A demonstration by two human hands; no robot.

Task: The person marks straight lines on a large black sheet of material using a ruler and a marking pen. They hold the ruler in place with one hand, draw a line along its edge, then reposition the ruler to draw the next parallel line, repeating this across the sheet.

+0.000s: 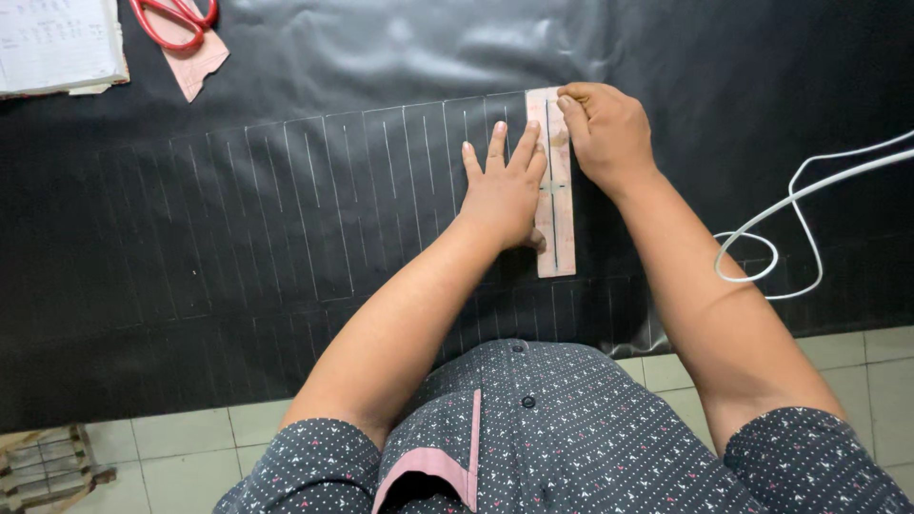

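Looks like a small tailoring or leather-craft workshop. Big sheet of black material [286, 238] covers the desk, chalked with rows of parallel white lines. A pinkish slotted template strip [555, 190] lies on it as a marking guide. Red-handled scissors [176, 19] on a pink card offcut [195, 62], an open ledger [57, 43] in the corner. Pale tiled floor [190, 438], wooden crate [48, 466] below.

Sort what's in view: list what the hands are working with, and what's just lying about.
In use:
- left hand, flat, holding down the pale pink slotted strip template
- right hand, at the template's top end
- black sheet with white chalk lines

Lying about:
- red-handled scissors
- pink paper scrap
- white cable
- open notebook
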